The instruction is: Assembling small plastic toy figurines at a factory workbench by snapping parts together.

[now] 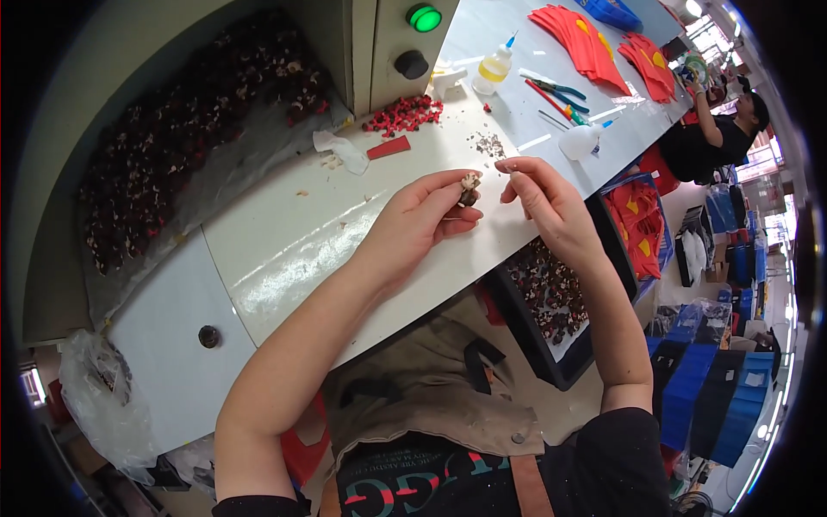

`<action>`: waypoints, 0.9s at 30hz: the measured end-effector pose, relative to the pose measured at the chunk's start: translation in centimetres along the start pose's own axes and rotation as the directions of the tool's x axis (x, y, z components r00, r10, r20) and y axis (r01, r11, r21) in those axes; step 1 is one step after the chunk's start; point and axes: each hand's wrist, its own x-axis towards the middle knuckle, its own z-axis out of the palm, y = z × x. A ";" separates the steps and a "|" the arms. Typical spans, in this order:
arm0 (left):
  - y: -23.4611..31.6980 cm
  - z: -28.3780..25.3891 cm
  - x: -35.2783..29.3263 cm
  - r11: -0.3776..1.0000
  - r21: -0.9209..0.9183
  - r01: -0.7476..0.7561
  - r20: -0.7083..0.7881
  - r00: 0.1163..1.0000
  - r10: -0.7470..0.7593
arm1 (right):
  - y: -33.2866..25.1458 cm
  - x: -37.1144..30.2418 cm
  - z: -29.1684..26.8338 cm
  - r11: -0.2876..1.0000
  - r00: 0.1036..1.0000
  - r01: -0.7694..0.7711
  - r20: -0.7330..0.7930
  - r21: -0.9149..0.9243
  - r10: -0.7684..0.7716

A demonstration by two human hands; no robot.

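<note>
My left hand (422, 215) pinches a small figurine (469, 189), cream at the top and dark brown below, above the white worktable (301, 250). My right hand (551, 207) hovers just to its right, apart from the figurine. Its thumb and fingers are bent together, and whatever sits at their tips is too small to make out. Beyond the hands, small grey-brown crumbs (489, 145) are scattered on the table. A pile of small red pieces (405, 115) lies further left, with a flat red strip (388, 147) and a crumpled white tissue (341, 152) nearby.
Many dark figurines (189, 138) fill a machine opening at left; more lie in a black tray (560, 366) below the table edge. Dropper bottles (492, 71), pliers (558, 89) and red fabric pieces (581, 47) are at far right. A co-worker (724, 138) sits beyond.
</note>
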 end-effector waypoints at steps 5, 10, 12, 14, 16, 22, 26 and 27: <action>-1.1 -1.7 1.1 0.997 0.069 -0.041 0.035 0.999 0.039 | 0.6 0.7 0.5 0.997 0.995 0.047 0.088 -0.059 -0.042; -1.5 -2.5 1.6 0.991 0.099 -0.089 0.015 0.996 0.088 | 0.9 1.5 0.9 0.992 0.986 0.084 0.154 -0.091 -0.069; -1.9 -2.9 1.8 0.988 0.113 -0.105 0.027 0.994 0.103 | 0.9 1.6 1.2 0.991 0.983 0.104 0.162 -0.088 -0.089; -2.3 -3.2 1.9 0.985 0.126 -0.120 0.038 0.993 0.116 | 0.3 1.5 1.4 0.994 0.976 0.067 0.212 -0.083 -0.048; -2.4 -3.3 1.7 0.982 0.145 -0.122 0.022 0.992 0.120 | 0.3 1.6 1.5 0.993 0.972 0.059 0.232 -0.101 -0.034; -2.4 -3.2 1.7 0.972 0.190 -0.138 0.016 0.990 0.137 | 0.1 1.7 0.9 0.991 0.958 0.034 0.288 -0.132 0.006; -2.6 -2.9 1.5 0.975 0.177 -0.136 0.013 0.991 0.136 | 0.0 1.5 0.7 0.991 0.953 0.020 0.301 -0.134 0.022; -2.6 -2.9 1.4 0.972 0.187 -0.142 0.012 0.990 0.142 | 0.0 1.5 0.7 0.991 0.953 0.019 0.302 -0.134 0.022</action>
